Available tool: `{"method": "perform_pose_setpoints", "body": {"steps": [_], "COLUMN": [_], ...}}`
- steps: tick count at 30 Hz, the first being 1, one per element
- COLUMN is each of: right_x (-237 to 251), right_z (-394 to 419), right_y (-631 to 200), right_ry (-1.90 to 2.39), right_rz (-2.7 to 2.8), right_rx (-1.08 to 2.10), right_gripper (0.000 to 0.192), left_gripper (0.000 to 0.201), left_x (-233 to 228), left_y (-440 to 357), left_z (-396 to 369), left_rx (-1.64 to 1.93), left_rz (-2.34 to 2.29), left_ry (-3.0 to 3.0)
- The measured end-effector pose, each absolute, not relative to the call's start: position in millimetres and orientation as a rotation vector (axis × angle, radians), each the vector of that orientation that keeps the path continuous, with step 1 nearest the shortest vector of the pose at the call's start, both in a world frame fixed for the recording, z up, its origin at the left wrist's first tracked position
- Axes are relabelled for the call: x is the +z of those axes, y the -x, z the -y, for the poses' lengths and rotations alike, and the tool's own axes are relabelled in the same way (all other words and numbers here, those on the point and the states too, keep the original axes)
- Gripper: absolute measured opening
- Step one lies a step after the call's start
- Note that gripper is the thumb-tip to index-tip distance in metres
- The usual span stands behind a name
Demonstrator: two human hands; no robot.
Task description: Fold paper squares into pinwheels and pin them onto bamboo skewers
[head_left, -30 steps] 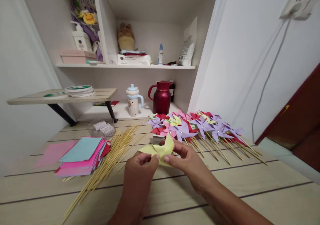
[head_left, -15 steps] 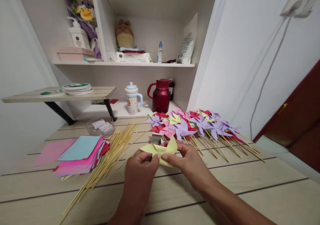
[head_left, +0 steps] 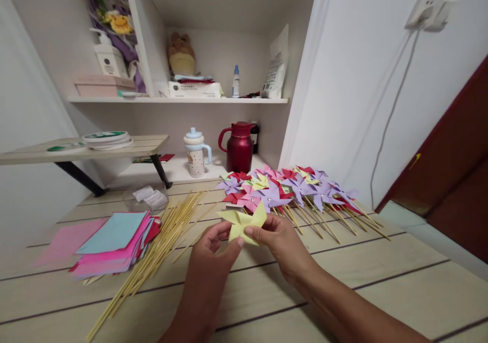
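Note:
Both hands hold a pale yellow paper pinwheel head [head_left: 244,222] just above the wooden table [head_left: 343,292]. My left hand [head_left: 213,251] pinches its lower left part with thumb and fingers. My right hand [head_left: 280,241] grips its right side, thumb on the front. Behind it lies a row of finished pinwheels [head_left: 290,188] in purple, pink, red and yellow, each on a wooden stick. A bundle of bare bamboo sticks [head_left: 160,241] lies to the left of my hands. Further left is a stack of coloured paper squares [head_left: 114,244], blue on top of pink.
A red thermos jug [head_left: 238,147] and a spouted cup [head_left: 196,152] stand at the back. A small raised shelf [head_left: 95,147] carries tape rolls. A clear bag [head_left: 148,196] lies near the sticks. Upper shelves hold boxes, a bottle and a plush toy. A white wall closes the right side.
The view has shifted right and slightly up. My fingers have turned the yellow pinwheel head a little, with its folded tips now standing up more clearly.

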State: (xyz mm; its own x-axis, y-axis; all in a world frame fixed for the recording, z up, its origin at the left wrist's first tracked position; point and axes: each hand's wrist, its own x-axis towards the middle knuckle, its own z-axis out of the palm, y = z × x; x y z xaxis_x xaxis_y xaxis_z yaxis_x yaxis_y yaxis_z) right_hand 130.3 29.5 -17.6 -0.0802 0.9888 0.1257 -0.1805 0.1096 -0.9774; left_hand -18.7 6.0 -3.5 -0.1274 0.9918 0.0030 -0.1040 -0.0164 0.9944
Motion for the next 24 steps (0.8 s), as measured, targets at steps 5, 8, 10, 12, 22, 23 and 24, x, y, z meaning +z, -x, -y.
{"method": "perform_pose_setpoints", "body": {"steps": [5, 8, 10, 12, 22, 23, 24], "right_x": [-18.7, -18.4, -18.0, -17.4, -18.7, -18.4, -18.0], "right_z": [-31.3, -28.9, -27.5, -26.6, -24.2, -23.7, -23.2], "right_y": [-131.4, -130.3, -129.7, -129.7, -129.9, -129.7, -129.4], "right_ry": [0.907, 0.935, 0.952, 0.959, 0.942, 0.94, 0.939], "right_rz": [1.18, 1.211, 1.238, 1.268, 1.297, 1.294, 1.291], "right_rx": [1.294, 1.249, 1.218, 1.199, 1.216, 1.219, 1.221], "right_gripper": [0.025, 0.025, 0.026, 0.025, 0.022, 0.021, 0.02], "left_gripper": [0.049, 0.047, 0.045, 0.04, 0.022, 0.02, 0.019], "left_x": [-10.2, -12.6, -11.1, -7.6, 3.9, 3.6, 3.4], "left_y": [22.2, 26.1, 27.9, 28.5, 22.5, 22.5, 22.5], "left_z": [-11.3, -12.8, -11.5, -8.8, -0.9, -1.3, -1.6], "left_rx": [1.345, 1.313, 1.243, 1.186, 1.228, 1.224, 1.224], "left_rz": [-1.253, -1.297, -1.293, -1.279, -1.18, -1.181, -1.185], "left_ry": [-1.137, -1.153, -1.167, -1.186, -1.096, -1.09, -1.086]}}
